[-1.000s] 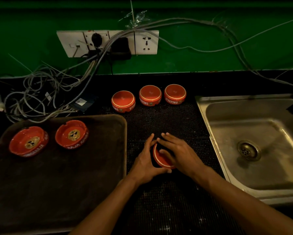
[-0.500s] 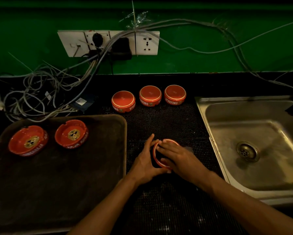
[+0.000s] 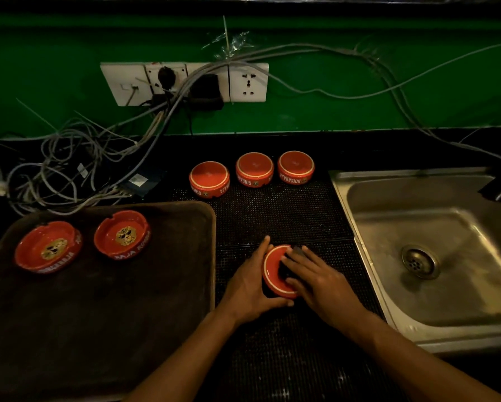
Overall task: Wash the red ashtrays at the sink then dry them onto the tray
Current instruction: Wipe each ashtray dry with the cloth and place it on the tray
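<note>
Left hand: I see my left hand gripping the near-left side of an upside-down red ashtray, thumb curled under its near rim.
Right hand: my right hand lies over the ashtray's upturned base, fingers fairly straight, pressing something dark against it, perhaps a cloth or sponge; the light is too dim for me to be sure.
Held ashtray: near the middle of the black mat on the tabletop, between the tray and the sink.
Tray: the brown tray sits at the left; two upright ashtrays rest side by side at its far end.
Waiting ashtrays: three inverted ashtrays stand in a row at the far edge of the mat.
Sink: the steel sink is at the right.
Wall: a socket panel with tangled cables on the green wall.
</note>
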